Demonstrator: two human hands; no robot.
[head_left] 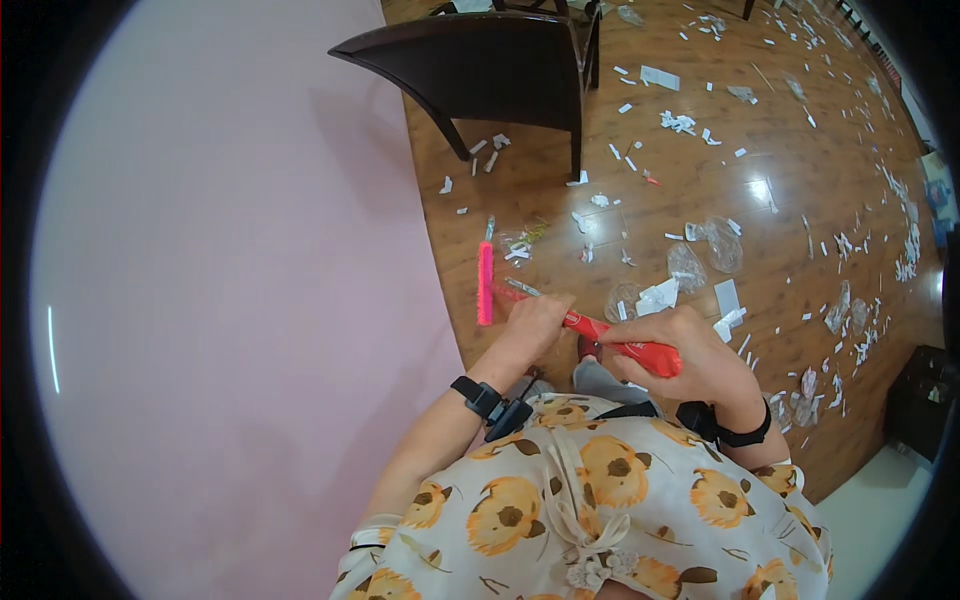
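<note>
Both hands are wrapped round the red handle (588, 325) of a broom, which slants from lower right to upper left in front of me. My left hand (538, 326) grips it nearer the head. My right hand (692, 345) is closed round it near the thick end. The bright pink broom head (486, 284) is down by the wooden floor, close to the pale wall. Just beyond it lie a crumpled clear wrapper with yellow-green bits (525, 240) and a small silvery strip (490, 228). Part of the handle beside the head is hidden by my left hand.
A dark wooden chair (490, 70) stands ahead, near the pale pink wall (250, 250). Paper scraps (678, 122) and clear plastic bags (724, 245) are strewn across the floor (560, 200). A dark box-shaped object (915, 400) is at the far right.
</note>
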